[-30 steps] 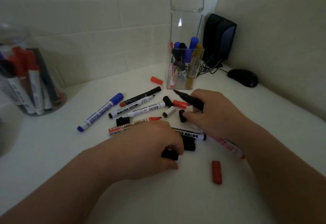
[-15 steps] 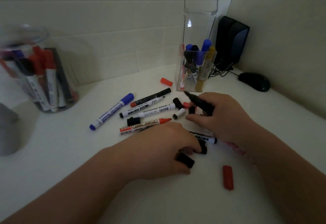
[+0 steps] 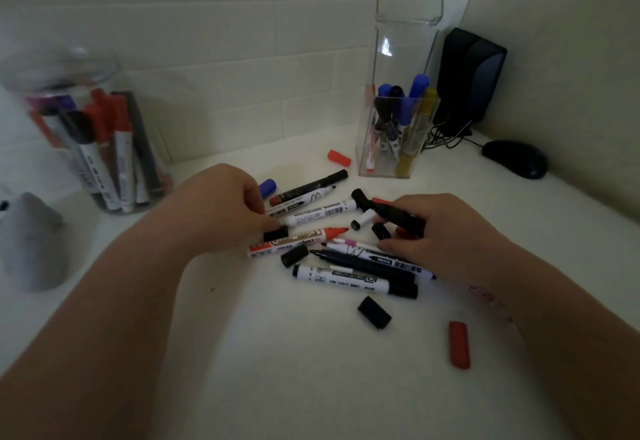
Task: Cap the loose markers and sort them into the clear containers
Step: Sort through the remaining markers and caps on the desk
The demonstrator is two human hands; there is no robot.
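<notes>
The left hand (image 3: pixel 221 211) had let go of the near black cap (image 3: pixel 374 311), which lay on the white table (image 3: pixel 259 370), and had reached up-left into the pile. The round jar (image 3: pixel 104 148) at left held red and black markers. The tall square container (image 3: pixel 391 141) held blue, black and yellow ones.

The left thumb and fingertips pinched the far black cap (image 3: pixel 275 233) beside a red-tipped marker (image 3: pixel 298 240). The right hand (image 3: pixel 446 235) curled round a black marker (image 3: pixel 398 214) that pointed up-left over the pile.

Two red caps lay away from the pile, one (image 3: pixel 339 157) by the square container and one (image 3: pixel 459 349) near the right forearm. Four black caps showed in all.
</notes>
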